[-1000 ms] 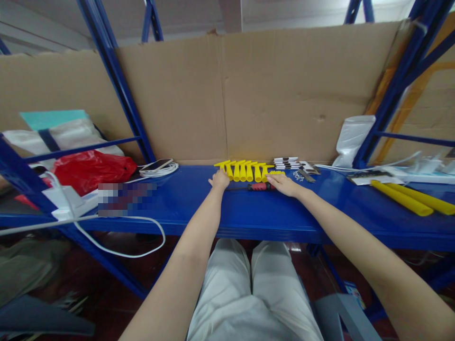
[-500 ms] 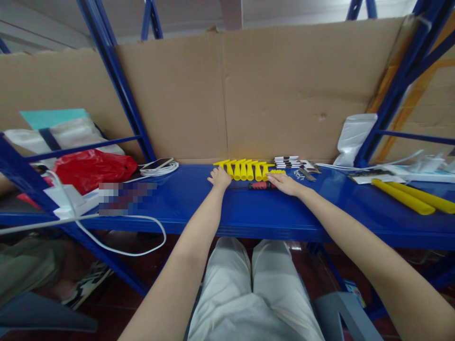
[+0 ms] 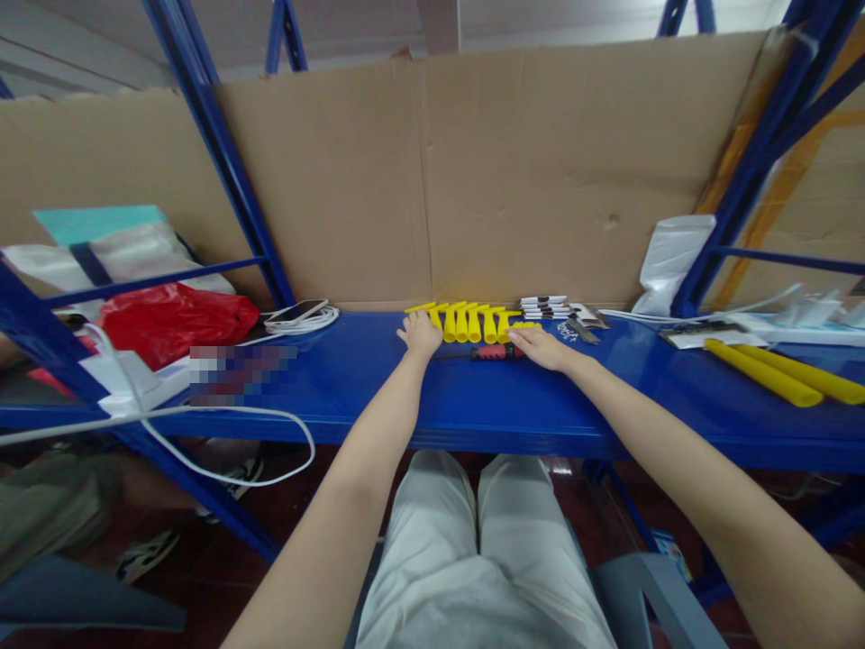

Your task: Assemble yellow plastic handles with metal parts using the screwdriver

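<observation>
Several yellow plastic T-shaped pieces point(image 3: 474, 324) stand side by side in a row on the blue shelf top, at the foot of the cardboard. My left hand point(image 3: 422, 334) rests at the row's left end, fingers spread and touching the outermost piece. At the other end, my right hand point(image 3: 539, 348) lies flat with its fingers stretched out, over small yellow parts point(image 3: 527, 325) and by the handle end of a screwdriver point(image 3: 492, 352). That screwdriver has a red and black handle and lies in front of the row, its shaft pointing left.
White-and-brown packets point(image 3: 543, 307), small metal screws point(image 3: 566, 333) and flat metal blades point(image 3: 584, 332) lie right of the row. Two yellow tubes point(image 3: 767, 371) are farther right. Leftward are a phone point(image 3: 297, 313), a red bag point(image 3: 177, 323) and a white cable point(image 3: 297, 419) hanging over the edge.
Both my hands stay almost where they were, with only slight finger movement. At the lower left, another person's feet have shifted. The view has moved very slightly.
</observation>
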Available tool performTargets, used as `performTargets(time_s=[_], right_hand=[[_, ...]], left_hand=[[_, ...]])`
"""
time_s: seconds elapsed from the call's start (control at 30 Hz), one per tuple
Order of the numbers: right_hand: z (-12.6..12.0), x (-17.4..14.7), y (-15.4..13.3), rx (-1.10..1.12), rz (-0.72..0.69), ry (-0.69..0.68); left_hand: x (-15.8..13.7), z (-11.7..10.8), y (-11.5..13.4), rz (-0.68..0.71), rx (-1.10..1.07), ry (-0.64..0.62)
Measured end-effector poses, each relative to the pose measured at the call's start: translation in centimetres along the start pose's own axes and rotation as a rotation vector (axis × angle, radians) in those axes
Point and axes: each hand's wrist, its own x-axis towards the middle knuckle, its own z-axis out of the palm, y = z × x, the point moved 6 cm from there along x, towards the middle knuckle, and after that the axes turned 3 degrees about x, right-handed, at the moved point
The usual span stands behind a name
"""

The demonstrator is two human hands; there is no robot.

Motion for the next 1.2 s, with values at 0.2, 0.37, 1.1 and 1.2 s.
performTargets(time_s=[0.2, 0.37, 1.1, 1.2], right_hand=[[-2.3, 0.2, 1.8, 0.003, 0.061, 0.148], [-7.1, -2.8, 6.3, -0.063, 0.51, 0.419], [-8.0, -11.1, 14.8, -0.249, 1.378, 0.595], [-8.2, -11.6, 15.0, -0.256, 1.409, 0.59]], left_hand=[[-0.3, 0.8, 2.9, 0.348, -0.182, -0.017], [-0.9, 2.1, 4.2, 0.512, -0.251, -0.166], [-1.7, 1.9, 4.7, 0.543, -0.228, -0.187], [-1.7, 1.8, 4.7, 0.545, -0.226, -0.186]])
